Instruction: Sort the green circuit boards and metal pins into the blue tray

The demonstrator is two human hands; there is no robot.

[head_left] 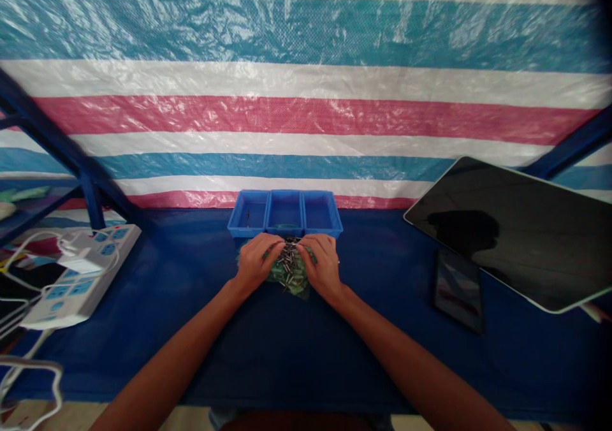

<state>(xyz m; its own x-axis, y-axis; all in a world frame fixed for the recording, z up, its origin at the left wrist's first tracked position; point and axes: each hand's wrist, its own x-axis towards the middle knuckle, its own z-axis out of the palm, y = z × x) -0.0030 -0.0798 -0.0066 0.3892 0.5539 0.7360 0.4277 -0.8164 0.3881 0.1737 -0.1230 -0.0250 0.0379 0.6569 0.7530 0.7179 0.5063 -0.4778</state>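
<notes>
My left hand (259, 257) and my right hand (322, 262) meet from both sides over a pile of small metal screws (288, 260). The pile rests on a crumpled green plastic bag (299, 283). Both hands are closed, thumbs pressed toward the fingers at the pile's far end; what the fingertips pinch is too small to make out. Right behind the hands stands a blue tray (231, 226) with three compartments. A few dark small pieces lie in its left compartment, and something greenish shows at the front of the middle one.
On the right, a large dark-screened monitor or tablet (526, 233) leans over the table, beside a black phone (458, 291). White power strips (81, 284) with tangled cables lie on the left. Behind the blue table (377, 278) hangs a striped plastic sheet (306, 115) between blue metal posts.
</notes>
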